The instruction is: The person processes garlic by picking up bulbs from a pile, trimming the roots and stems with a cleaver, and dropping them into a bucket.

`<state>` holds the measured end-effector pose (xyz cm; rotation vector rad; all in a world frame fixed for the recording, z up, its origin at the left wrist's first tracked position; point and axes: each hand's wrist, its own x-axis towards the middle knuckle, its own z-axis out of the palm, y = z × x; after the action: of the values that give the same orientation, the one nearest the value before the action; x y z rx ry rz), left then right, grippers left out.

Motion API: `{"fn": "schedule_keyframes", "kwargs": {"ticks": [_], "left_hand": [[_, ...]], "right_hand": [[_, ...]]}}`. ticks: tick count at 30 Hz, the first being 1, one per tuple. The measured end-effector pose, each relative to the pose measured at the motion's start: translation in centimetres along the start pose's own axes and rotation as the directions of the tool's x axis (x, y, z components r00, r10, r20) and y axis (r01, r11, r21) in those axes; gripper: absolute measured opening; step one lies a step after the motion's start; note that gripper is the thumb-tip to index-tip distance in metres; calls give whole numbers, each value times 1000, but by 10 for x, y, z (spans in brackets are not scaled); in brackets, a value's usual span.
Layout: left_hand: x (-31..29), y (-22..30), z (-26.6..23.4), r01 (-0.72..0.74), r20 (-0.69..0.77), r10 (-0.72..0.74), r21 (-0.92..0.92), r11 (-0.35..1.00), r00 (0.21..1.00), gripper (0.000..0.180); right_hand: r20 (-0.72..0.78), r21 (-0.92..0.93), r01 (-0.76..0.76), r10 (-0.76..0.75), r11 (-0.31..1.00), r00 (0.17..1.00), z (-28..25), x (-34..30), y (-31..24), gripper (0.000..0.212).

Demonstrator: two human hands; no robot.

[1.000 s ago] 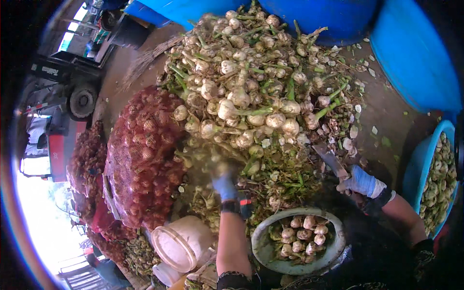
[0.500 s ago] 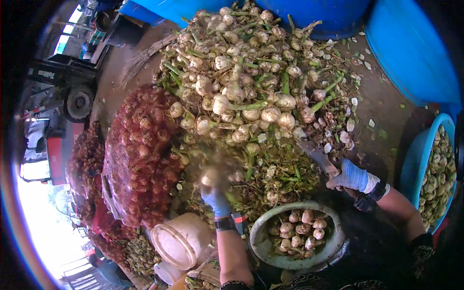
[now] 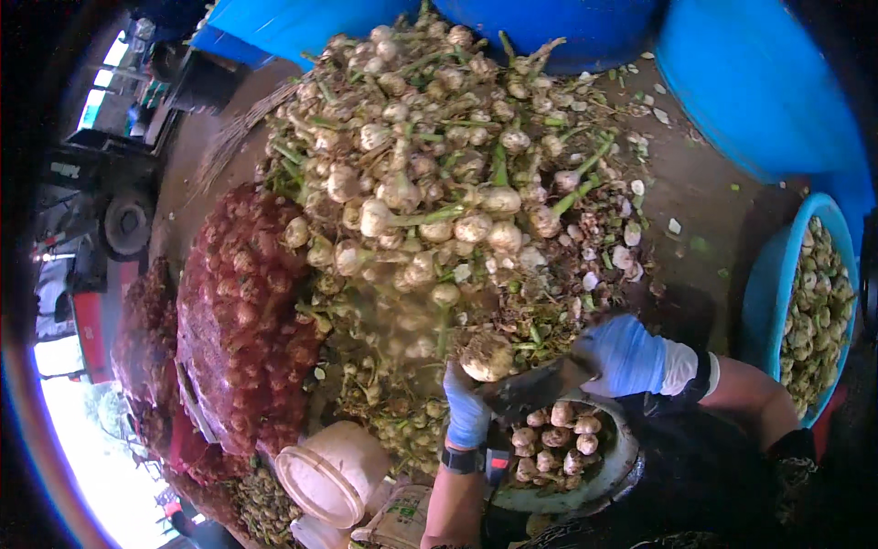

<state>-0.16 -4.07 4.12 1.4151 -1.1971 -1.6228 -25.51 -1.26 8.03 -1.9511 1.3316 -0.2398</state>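
Left hand (image 3: 467, 414) grasping a bulb (image 3: 487, 360), right hand (image 3: 631, 356) clenched on the knife (image 3: 538, 385); stemless bulbs (image 3: 555, 437) partly fill the basin (image 3: 625, 446) below the grip, a big stemmed heap (image 3: 393, 194) remaining beyond.

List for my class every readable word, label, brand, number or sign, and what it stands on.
No text is clear enough to quote.
Dark wheeled vehicle: pale marking, too small and blurred to read.
Off-white rounded container: green print, too blurred to read.
Whitish round bulb in the blue-gloved left hand: none visible.
Dark broad knife in the blue-gloved right hand: none visible.
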Motion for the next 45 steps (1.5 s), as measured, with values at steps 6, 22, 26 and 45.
{"fn": "schedule_keyframes", "kwargs": {"ticks": [6,22,26,45], "left_hand": [[-10,20,41,665,798,93,-425,-614,596,82],[-32,44,38,359,664,-253,-24,933,703,72],[-11,69,46,276,589,-268,79,958,762,72],[-29,23,55,635,558,-417,-278,721,717,36]], "right_hand": [[110,-122,97,-84,988,990,-20,-1,-14,41],[124,-192,-250,276,949,953,44,-12,94,31],[-56,-121,-397,393,910,918,36,-41,113,30],[-1,62,141,-141,988,990,2,-22,37,40]]}}
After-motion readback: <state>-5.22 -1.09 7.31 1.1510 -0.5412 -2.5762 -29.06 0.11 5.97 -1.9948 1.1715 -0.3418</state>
